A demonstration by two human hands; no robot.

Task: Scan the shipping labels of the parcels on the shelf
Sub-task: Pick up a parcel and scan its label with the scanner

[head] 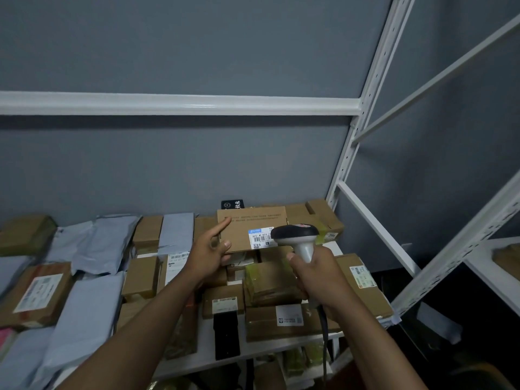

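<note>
Holding a flat cardboard box [251, 229] up off the pile, the person's left hand [209, 253] grips its left edge, fingers reaching up along the face and thumb pressing low on the face near the bottom corner, so the white shipping label [260, 239] at the lower right faces them. The right hand [318, 273] is curled round the handle of a grey barcode scanner [298, 237], whose dark head sits just in front of the label and hides its right side; a cord [323, 327] hangs down from the handle. Below lies the white shelf [270, 346], crowded with brown boxes, and grey mailer bags [95, 240] are heaped to the left. The scan seems to be underway on this one box, with many parcels likely not yet done. Several risks stand out. With the scanner head so near and overlapping the label, the beam may miss the barcode or catch only part of it, giving no read. Other labels lie face up just underneath, such as the one on the long box [289, 320] near the shelf's front edge, so a tilted aim could register the wrong parcel. The box is held by one edge only, so it could slip and knock the loosely stacked boxes. The dangling cord could also snag a parcel near the shelf's front edge.
</note>
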